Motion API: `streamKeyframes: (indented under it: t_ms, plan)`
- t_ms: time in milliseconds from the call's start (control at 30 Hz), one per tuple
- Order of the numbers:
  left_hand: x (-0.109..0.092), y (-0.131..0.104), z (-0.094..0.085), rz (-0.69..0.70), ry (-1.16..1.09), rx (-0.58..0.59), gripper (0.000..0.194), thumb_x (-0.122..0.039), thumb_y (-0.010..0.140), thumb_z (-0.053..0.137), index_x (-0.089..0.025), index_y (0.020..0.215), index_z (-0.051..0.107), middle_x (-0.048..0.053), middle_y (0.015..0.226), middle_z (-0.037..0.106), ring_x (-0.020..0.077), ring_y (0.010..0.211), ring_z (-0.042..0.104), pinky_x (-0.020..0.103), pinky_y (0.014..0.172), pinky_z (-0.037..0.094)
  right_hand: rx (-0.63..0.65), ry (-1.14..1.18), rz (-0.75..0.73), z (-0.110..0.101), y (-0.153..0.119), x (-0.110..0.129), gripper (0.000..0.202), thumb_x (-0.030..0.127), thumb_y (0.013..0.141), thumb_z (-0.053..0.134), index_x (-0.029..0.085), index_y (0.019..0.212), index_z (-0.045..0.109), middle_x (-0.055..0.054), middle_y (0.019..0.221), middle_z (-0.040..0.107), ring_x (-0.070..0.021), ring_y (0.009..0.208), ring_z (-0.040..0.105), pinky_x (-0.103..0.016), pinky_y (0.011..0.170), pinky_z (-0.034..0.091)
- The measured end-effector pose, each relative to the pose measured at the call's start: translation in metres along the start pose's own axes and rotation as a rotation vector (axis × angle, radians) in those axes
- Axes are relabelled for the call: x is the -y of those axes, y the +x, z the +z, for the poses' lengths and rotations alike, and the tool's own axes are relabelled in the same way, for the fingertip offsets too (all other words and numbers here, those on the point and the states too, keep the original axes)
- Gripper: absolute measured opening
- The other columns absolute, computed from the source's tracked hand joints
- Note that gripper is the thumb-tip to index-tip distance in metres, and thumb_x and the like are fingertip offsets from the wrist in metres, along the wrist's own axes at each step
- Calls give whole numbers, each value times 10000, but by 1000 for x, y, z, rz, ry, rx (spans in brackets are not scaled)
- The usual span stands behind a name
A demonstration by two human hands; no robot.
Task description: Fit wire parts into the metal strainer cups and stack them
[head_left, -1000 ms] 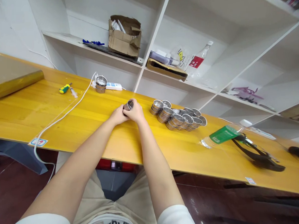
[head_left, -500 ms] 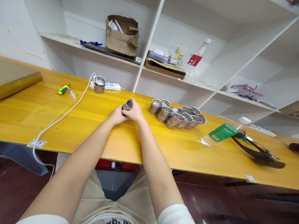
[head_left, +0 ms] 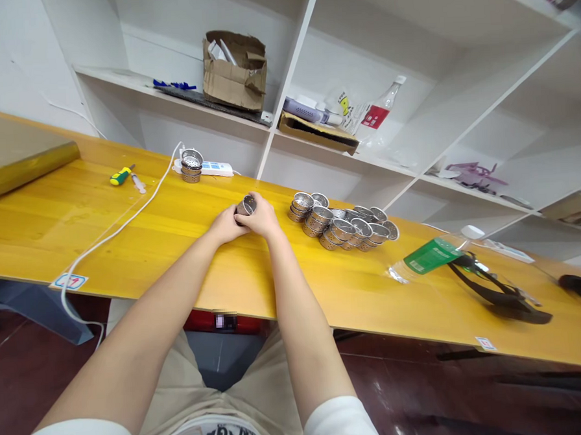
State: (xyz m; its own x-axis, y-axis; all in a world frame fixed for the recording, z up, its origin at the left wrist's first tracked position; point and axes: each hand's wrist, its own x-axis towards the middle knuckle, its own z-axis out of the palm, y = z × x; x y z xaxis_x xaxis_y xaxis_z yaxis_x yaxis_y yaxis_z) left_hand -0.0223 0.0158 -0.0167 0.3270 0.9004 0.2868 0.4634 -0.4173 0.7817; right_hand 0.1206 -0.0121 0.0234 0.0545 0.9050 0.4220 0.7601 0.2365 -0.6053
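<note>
Between my two hands is a small perforated metal strainer cup (head_left: 247,207), tilted slightly, just over or on the yellow table (head_left: 244,272); I cannot tell if it touches the wood. My left hand (head_left: 227,226) wraps its left side. From the right, my right hand (head_left: 262,216) grips it, with the thumb across the front. To the right stands a cluster of similar strainer cups (head_left: 342,228), several of them stacked. Another short stack of strainer cups (head_left: 191,165) stands at the back left.
A white power strip (head_left: 218,168) lies behind the left stack, its cable (head_left: 120,231) running over the front edge. A screwdriver (head_left: 121,176) and a syringe (head_left: 138,182) lie left. Rightward are a green-labelled bottle (head_left: 431,255) and a black strap (head_left: 499,297). Shelves (head_left: 271,131) rise behind.
The view has shifted very slightly. Both hands keep the strainer cup in nearly the same place, and the stacks look unchanged.
</note>
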Motion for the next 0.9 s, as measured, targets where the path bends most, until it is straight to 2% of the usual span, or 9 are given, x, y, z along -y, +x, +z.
streamKeyframes:
  t_ms: [267, 400, 567, 733, 900]
  plan:
    - [-3, -2, -1, 31, -3, 12, 562, -401, 635, 854, -206, 1131, 676, 105, 1167, 761, 344, 1083, 721, 443, 950, 583, 51, -50, -4, -9, -3, 4, 761, 362, 687, 842, 184, 1383, 591, -118, 1314, 710, -314, 1250, 653, -462, 1132, 486]
    - [0, -1, 1, 77, -51, -49, 647, -377, 619, 856, -196, 1200, 636, 112, 1226, 734, 330, 1130, 700, 446, 1000, 564, 62, -61, 7, -11, -2, 5, 728, 389, 693, 854, 182, 1347, 609, -119, 1290, 722, -316, 1223, 670, -463, 1111, 500]
    - [1, 0, 1, 81, -88, -38, 712, -378, 614, 863, -209, 1257, 608, 89, 1206, 738, 315, 1105, 705, 440, 986, 567, 59, -53, -5, -10, -1, 3, 707, 395, 687, 864, 193, 1321, 624, -119, 1274, 729, -320, 1212, 679, -480, 1106, 500]
    - [-1, -1, -1, 95, -90, -26, 634, -361, 623, 854, -211, 1203, 647, 77, 1150, 756, 315, 1066, 717, 442, 969, 574, 65, -68, -25, -9, 0, 2, 717, 397, 692, 850, 176, 1336, 623, -133, 1266, 730, -329, 1211, 678, -493, 1112, 492]
    - [1, -1, 1, 97, -104, -24, 642, -351, 616, 863, -217, 1206, 650, 76, 1158, 759, 317, 1082, 721, 442, 977, 577, 67, -84, -36, -10, 0, 4, 730, 374, 701, 831, 153, 1361, 613, -147, 1275, 725, -330, 1228, 668, -484, 1132, 476]
